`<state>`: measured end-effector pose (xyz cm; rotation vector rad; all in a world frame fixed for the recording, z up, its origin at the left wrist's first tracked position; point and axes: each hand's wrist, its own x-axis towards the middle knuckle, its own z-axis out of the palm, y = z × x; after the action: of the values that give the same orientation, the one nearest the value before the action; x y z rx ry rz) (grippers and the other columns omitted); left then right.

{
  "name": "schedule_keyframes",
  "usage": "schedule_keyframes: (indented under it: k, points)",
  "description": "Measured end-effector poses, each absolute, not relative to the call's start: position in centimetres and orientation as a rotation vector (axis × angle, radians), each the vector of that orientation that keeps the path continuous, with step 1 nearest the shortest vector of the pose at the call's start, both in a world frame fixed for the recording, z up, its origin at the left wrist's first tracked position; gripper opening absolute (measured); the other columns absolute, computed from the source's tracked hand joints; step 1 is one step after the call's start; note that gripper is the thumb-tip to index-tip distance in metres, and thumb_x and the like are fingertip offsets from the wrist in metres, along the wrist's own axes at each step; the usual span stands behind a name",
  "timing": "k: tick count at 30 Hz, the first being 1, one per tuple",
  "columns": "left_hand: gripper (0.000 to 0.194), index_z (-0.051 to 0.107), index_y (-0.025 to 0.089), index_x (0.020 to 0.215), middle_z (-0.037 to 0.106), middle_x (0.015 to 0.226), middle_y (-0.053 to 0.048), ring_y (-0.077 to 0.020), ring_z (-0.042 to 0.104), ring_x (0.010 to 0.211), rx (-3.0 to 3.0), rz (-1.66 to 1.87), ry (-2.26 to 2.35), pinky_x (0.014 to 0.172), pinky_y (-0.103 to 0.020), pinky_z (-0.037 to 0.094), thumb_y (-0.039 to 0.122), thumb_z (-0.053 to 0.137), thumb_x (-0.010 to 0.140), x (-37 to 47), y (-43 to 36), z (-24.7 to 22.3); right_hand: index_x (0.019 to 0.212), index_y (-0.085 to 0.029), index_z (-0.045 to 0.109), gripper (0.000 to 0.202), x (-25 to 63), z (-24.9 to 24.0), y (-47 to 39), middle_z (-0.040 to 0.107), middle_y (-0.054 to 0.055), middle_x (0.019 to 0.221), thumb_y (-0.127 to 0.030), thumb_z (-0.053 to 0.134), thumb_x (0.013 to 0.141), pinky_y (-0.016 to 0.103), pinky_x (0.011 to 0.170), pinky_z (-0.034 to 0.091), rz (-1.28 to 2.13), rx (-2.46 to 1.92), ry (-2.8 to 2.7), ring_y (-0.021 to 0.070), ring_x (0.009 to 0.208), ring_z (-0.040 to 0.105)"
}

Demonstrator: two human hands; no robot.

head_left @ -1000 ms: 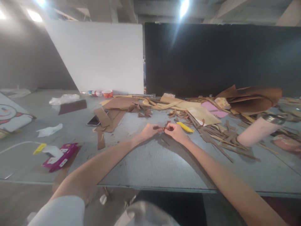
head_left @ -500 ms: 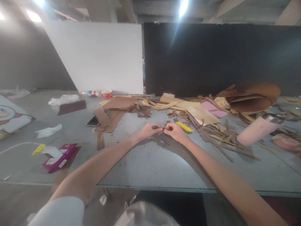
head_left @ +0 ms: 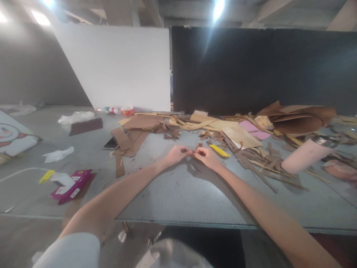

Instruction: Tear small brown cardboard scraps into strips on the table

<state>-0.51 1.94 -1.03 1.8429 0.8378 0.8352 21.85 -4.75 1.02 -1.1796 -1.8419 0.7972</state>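
Note:
Near the middle of the grey table [head_left: 173, 197], my left hand [head_left: 179, 153] and my right hand [head_left: 205, 155] meet at the fingertips. Both are pinched around a tiny reddish-brown piece [head_left: 193, 153], too small to make out well. A yellow cutter-like tool [head_left: 219, 150] lies just right of my right hand. Small brown scraps [head_left: 200, 144] lie behind my hands, and long brown strips [head_left: 259, 169] spread out to the right.
A pink bottle [head_left: 305, 155] lies tilted at the right, before a rolled brown sheet [head_left: 304, 117]. On the left are a phone [head_left: 110, 143], brown pieces [head_left: 122, 139], white tissue [head_left: 58, 154] and a magenta-and-white object [head_left: 71, 186]. A red cup [head_left: 127, 111] stands at the back.
My fingertips have shifted slightly around the small piece. Both hands stay in nearly the same place, and the view has moved a little.

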Motion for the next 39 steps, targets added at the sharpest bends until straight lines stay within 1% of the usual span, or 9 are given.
schedule_keyframes:
  k: [3,9,12,15,17,22,30,36,39]
  points:
    - [0.056,0.082,0.015,0.088,0.08,0.087,-0.008,-0.0184,0.068,0.079,1.858,0.831,0.815,0.079,-0.032,0.05,0.07,0.078,0.085,-0.51,1.74,-0.84,0.076,-0.022,0.057,0.037,21.87,1.22,-4.9,0.067,0.002,0.081,-0.053,0.058,0.097,0.03,0.073,0.044,0.839,-1.121,-1.85,0.0189,0.077,0.058]
    - [0.049,0.082,0.016,0.088,0.079,0.085,-0.007,-0.0185,0.068,0.078,1.934,0.801,0.859,0.077,-0.031,0.049,0.064,0.073,0.09,-0.7,1.6,-0.61,0.078,-0.023,0.061,0.05,21.6,1.32,-5.19,0.063,0.002,0.077,-0.068,0.059,0.098,0.031,0.067,0.038,0.822,-1.222,-1.857,0.019,0.072,0.053]
    - [0.048,0.081,0.016,0.087,0.08,0.085,-0.007,-0.0187,0.068,0.078,1.944,0.811,0.864,0.076,-0.031,0.05,0.063,0.072,0.09,-0.69,1.64,-0.6,0.077,-0.023,0.061,0.054,21.44,1.23,-5.26,0.061,0.002,0.075,-0.071,0.055,0.1,0.031,0.067,0.036,0.821,-1.217,-1.886,0.0193,0.071,0.051]
    - [0.048,0.082,0.016,0.087,0.08,0.085,-0.007,-0.0191,0.068,0.078,1.939,0.82,0.87,0.076,-0.031,0.051,0.064,0.074,0.089,-0.66,1.65,-0.56,0.073,-0.023,0.057,0.055,21.42,1.16,-5.24,0.056,0.001,0.069,-0.07,0.055,0.101,0.031,0.065,0.034,0.769,-1.225,-1.906,0.0187,0.068,0.048]
    - [0.048,0.082,0.017,0.087,0.08,0.085,-0.006,-0.0191,0.069,0.079,1.937,0.822,0.864,0.077,-0.031,0.051,0.064,0.074,0.089,-0.65,1.63,-0.52,0.072,-0.023,0.055,0.054,21.49,1.19,-5.2,0.054,0.0,0.068,-0.067,0.055,0.103,0.031,0.065,0.034,0.709,-1.224,-1.93,0.0183,0.068,0.048]
    - [0.048,0.081,0.016,0.087,0.078,0.083,-0.006,-0.0183,0.068,0.078,1.931,0.807,0.85,0.077,-0.03,0.051,0.063,0.074,0.091,-0.58,1.62,-0.52,0.074,-0.023,0.057,0.05,21.73,1.39,-5.15,0.058,0.001,0.071,-0.061,0.053,0.105,0.031,0.069,0.038,0.619,-1.165,-2.009,0.0187,0.071,0.051]
    - [0.058,0.08,0.016,0.086,0.076,0.081,-0.004,-0.0175,0.066,0.076,1.924,0.82,0.882,0.074,-0.029,0.049,0.073,0.07,0.09,-0.31,1.87,-0.78,0.075,-0.023,0.055,0.046,21.67,1.04,-4.92,0.062,0.002,0.075,-0.058,0.051,0.105,0.032,0.072,0.04,0.564,-1.204,-1.958,0.0197,0.074,0.054]
    - [0.054,0.083,0.016,0.093,0.08,0.089,-0.008,-0.0206,0.072,0.083,1.875,0.872,0.889,0.08,-0.031,0.054,0.069,0.073,0.09,-0.36,1.61,-0.62,0.074,-0.023,0.054,0.047,21.5,0.99,-5.09,0.057,0.0,0.071,-0.06,0.054,0.103,0.031,0.066,0.036,0.648,-1.25,-1.919,0.0184,0.069,0.05]
    - [0.051,0.083,0.017,0.093,0.082,0.092,-0.009,-0.0218,0.073,0.086,1.877,0.899,0.903,0.08,-0.031,0.055,0.066,0.073,0.091,-0.37,1.67,-0.69,0.073,-0.023,0.056,0.044,21.53,1.03,-5.09,0.058,0.0,0.069,-0.057,0.057,0.1,0.031,0.065,0.036,0.65,-1.275,-1.934,0.0182,0.068,0.051]
